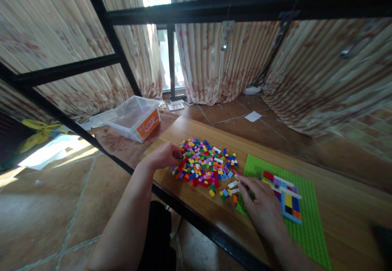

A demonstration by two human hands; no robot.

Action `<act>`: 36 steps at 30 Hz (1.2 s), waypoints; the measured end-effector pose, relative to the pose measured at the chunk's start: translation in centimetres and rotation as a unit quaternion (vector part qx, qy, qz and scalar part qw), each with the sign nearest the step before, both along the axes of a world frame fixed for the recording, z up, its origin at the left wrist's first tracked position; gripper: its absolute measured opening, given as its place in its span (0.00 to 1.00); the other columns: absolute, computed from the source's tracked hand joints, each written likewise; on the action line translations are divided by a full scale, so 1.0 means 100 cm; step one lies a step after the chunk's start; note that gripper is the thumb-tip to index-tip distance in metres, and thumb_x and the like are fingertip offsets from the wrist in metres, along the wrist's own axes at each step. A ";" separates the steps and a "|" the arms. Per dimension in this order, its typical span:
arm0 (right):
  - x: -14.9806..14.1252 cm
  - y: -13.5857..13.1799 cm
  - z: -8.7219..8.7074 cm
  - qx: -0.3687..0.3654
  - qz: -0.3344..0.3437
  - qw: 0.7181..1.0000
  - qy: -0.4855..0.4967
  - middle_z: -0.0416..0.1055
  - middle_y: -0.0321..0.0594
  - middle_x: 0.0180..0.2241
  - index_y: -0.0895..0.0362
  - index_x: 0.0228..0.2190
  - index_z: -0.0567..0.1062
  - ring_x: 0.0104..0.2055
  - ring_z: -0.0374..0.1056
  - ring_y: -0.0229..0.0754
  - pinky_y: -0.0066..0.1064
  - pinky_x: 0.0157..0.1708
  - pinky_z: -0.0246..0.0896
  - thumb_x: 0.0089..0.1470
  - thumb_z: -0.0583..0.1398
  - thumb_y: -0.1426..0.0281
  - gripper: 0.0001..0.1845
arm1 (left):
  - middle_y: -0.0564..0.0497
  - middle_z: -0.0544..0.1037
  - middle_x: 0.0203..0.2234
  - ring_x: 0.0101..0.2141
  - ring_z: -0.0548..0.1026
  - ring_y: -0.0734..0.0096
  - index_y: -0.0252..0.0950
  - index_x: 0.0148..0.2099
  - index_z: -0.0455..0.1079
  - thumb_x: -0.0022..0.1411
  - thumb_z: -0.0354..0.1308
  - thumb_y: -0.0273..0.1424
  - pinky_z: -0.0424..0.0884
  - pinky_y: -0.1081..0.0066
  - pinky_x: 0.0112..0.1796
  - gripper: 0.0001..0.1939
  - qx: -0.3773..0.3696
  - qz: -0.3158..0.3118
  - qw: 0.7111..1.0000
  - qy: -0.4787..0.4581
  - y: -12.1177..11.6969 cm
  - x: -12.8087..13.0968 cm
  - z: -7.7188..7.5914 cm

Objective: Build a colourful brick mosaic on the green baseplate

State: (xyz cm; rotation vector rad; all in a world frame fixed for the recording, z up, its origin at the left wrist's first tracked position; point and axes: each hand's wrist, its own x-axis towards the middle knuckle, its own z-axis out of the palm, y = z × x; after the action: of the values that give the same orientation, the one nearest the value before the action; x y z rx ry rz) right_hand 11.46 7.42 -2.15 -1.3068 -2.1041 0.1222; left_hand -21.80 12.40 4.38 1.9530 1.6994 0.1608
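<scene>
Small toy building bricks in many colours form a loose pile (199, 163) on the wooden tabletop. At the pile's left edge is my left hand (163, 156), fingers curled down towards the bricks; whatever they grip is hidden. My right hand (263, 201) is over the left part of a green baseplate (309, 226), its thumb and forefinger drawn together beside white bricks (233, 184). What lies between those fingertips is too small to make out. A multicoloured brick build (289, 203) sits on the baseplate, partly covered by my right hand.
A clear plastic box (128, 114) with an orange label stands beyond the table's left end. Black metal bars (183, 13) cross in front of patterned curtains (202, 67). Papers lie on the tiled floor, one white sheet (253, 116) beyond the table.
</scene>
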 end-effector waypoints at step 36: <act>0.002 0.003 0.030 -0.214 -0.070 0.870 0.439 0.75 0.36 0.26 0.56 0.31 0.79 0.27 0.67 0.37 0.30 0.29 0.62 0.49 0.63 0.62 0.10 | 0.53 0.76 0.29 0.30 0.73 0.75 0.32 0.40 0.72 0.50 0.66 0.29 0.68 0.74 0.35 0.14 -0.143 -0.025 0.805 -0.575 -0.002 0.171 -0.011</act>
State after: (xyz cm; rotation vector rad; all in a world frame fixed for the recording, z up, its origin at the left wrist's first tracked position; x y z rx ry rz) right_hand 11.65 7.77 0.88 -1.2857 -1.2181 0.9747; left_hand -4.74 12.23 3.26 1.1801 0.7677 0.8239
